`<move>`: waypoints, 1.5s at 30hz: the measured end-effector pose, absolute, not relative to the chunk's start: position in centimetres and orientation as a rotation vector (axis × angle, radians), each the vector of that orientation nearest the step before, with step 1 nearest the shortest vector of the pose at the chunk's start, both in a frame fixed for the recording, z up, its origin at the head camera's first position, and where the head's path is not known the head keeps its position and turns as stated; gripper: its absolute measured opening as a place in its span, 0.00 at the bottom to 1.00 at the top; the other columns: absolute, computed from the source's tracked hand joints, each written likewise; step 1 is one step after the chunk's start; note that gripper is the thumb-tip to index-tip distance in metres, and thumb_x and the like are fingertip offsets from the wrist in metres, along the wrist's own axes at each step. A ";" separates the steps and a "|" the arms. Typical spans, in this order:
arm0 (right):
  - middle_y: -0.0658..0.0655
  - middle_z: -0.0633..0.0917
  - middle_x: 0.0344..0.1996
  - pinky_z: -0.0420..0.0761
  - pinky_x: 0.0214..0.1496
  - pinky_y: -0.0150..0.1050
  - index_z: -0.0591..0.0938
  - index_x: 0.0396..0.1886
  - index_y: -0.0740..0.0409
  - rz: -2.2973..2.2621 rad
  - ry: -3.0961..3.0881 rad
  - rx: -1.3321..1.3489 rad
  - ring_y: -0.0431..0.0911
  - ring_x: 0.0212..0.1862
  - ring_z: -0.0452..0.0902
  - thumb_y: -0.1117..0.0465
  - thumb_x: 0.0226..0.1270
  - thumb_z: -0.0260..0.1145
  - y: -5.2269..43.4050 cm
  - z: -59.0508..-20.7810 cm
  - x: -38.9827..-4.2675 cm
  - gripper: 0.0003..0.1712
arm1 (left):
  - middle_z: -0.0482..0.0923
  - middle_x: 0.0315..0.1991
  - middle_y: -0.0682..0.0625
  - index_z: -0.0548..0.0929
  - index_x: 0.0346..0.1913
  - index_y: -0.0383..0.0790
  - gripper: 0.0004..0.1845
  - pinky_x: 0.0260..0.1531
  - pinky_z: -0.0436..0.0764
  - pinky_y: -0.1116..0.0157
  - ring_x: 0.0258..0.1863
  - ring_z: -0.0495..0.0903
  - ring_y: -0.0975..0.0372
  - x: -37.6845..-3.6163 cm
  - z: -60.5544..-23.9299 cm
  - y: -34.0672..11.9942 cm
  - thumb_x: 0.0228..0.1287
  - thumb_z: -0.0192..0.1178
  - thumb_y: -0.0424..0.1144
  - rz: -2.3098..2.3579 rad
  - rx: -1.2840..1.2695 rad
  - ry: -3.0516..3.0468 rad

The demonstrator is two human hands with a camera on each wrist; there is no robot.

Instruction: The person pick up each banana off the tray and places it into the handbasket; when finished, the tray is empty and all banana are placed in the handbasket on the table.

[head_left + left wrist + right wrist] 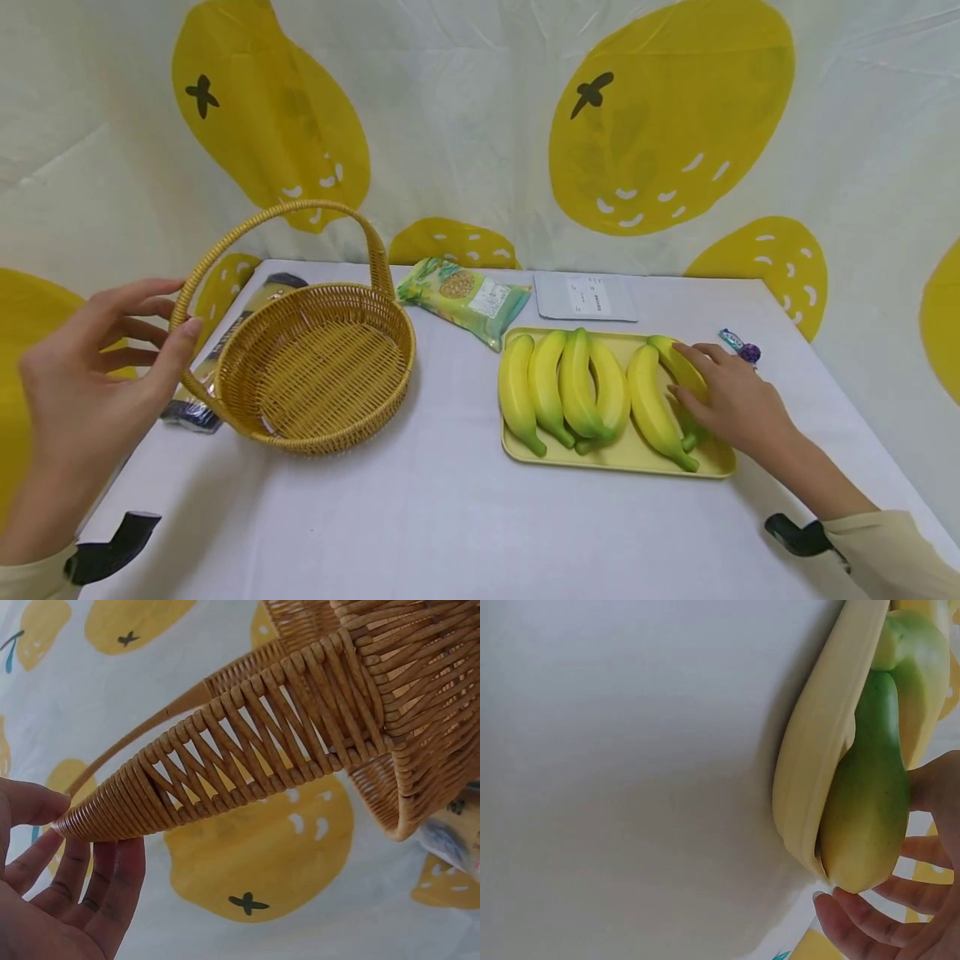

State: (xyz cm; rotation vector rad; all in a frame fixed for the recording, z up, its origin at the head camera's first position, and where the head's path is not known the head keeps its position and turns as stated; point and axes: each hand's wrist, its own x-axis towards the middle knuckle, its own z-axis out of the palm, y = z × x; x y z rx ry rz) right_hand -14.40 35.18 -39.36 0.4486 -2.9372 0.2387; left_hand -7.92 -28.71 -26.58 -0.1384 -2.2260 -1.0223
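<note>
A woven wicker basket (405, 350) with a tall arched handle (322, 207) stands empty on the left of the table. My left hand (97, 367) is at the handle's left foot, with spread fingers and the thumb tip against it. In the left wrist view the handle (225, 757) runs between the thumb and fingers of that hand (67, 900). Several yellow-green bananas lie side by side on a pale yellow tray (622, 454). My right hand (731, 400) lies over the rightmost banana (670, 350). In the right wrist view its fingers (870, 915) curl round that banana's (866, 817) end.
A pineapple snack packet (465, 300) and a grey pouch (585, 296) lie behind the tray. A wrapped candy (738, 346) sits by the tray's right corner. A dark packet (195, 408) is partly under the basket. A lemon-print cloth hangs behind the white table.
</note>
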 end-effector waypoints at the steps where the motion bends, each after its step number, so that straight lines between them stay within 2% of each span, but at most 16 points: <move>1: 0.75 0.77 0.60 0.85 0.32 0.69 0.74 0.73 0.63 0.246 -2.940 0.440 0.72 0.53 0.77 0.53 0.69 0.75 35.2 -39.4 -14.4 0.38 | 0.85 0.44 0.63 0.88 0.62 0.38 0.26 0.37 0.79 0.84 0.33 0.80 0.70 -7.9 -26.6 -28.7 0.59 0.75 0.24 -1.028 -0.138 -2.221; 6: 0.77 0.76 0.60 0.85 0.33 0.70 0.74 0.73 0.64 0.262 -2.964 0.376 0.74 0.53 0.77 0.54 0.69 0.75 34.9 -39.5 -14.7 0.38 | 0.86 0.44 0.61 0.88 0.61 0.34 0.25 0.37 0.79 0.83 0.32 0.81 0.70 -8.0 -26.7 -28.9 0.58 0.74 0.22 -1.073 -0.149 -2.195; 15: 0.77 0.76 0.59 0.86 0.33 0.69 0.76 0.71 0.64 0.237 -2.958 0.294 0.73 0.52 0.77 0.56 0.66 0.73 34.4 -39.4 -14.8 0.36 | 0.86 0.45 0.59 0.88 0.61 0.35 0.25 0.37 0.80 0.83 0.33 0.81 0.68 -8.1 -27.0 -29.3 0.58 0.74 0.23 -1.092 -0.126 -2.205; 21: 0.76 0.78 0.56 0.86 0.24 0.59 0.78 0.69 0.64 0.244 -2.924 0.280 0.68 0.46 0.80 0.59 0.62 0.73 34.4 -39.6 -14.8 0.34 | 0.86 0.45 0.59 0.88 0.61 0.36 0.25 0.38 0.80 0.83 0.33 0.81 0.68 -8.0 -27.1 -29.5 0.59 0.74 0.22 -1.092 -0.129 -2.213; 24: 0.75 0.79 0.55 0.83 0.19 0.51 0.79 0.68 0.64 0.254 -2.919 0.280 0.65 0.42 0.80 0.59 0.62 0.73 34.4 -39.6 -14.8 0.34 | 0.86 0.46 0.59 0.88 0.61 0.36 0.26 0.38 0.79 0.83 0.34 0.81 0.67 -7.9 -27.0 -29.6 0.59 0.74 0.22 -1.094 -0.122 -2.222; 27: 0.74 0.79 0.55 0.80 0.17 0.48 0.79 0.67 0.63 0.250 -2.902 0.280 0.64 0.41 0.80 0.59 0.61 0.72 34.6 -39.3 -14.8 0.33 | 0.86 0.46 0.58 0.88 0.62 0.37 0.26 0.39 0.79 0.83 0.34 0.81 0.66 -7.8 -26.9 -29.5 0.59 0.74 0.22 -1.098 -0.114 -2.227; 35: 0.73 0.78 0.58 0.75 0.14 0.50 0.78 0.69 0.59 0.262 -2.857 0.261 0.70 0.46 0.79 0.60 0.63 0.69 34.7 -37.9 -15.0 0.32 | 0.87 0.46 0.57 0.87 0.62 0.36 0.26 0.39 0.80 0.82 0.34 0.81 0.66 -7.9 -26.9 -29.5 0.59 0.73 0.21 -1.114 -0.124 -2.224; 41: 0.73 0.78 0.59 0.77 0.16 0.53 0.79 0.69 0.58 0.274 -2.831 0.278 0.70 0.48 0.78 0.60 0.64 0.69 34.0 -36.9 -15.2 0.32 | 0.87 0.45 0.58 0.88 0.62 0.37 0.26 0.39 0.80 0.82 0.34 0.81 0.65 -7.9 -27.1 -29.5 0.59 0.74 0.21 -1.110 -0.114 -2.230; 45: 0.71 0.79 0.59 0.75 0.16 0.49 0.80 0.70 0.57 0.295 -2.808 0.295 0.68 0.47 0.78 0.60 0.65 0.69 33.0 -36.2 -15.2 0.32 | 0.87 0.46 0.59 0.88 0.62 0.38 0.26 0.39 0.80 0.83 0.35 0.81 0.66 -8.0 -27.2 -29.5 0.60 0.74 0.22 -1.097 -0.114 -2.239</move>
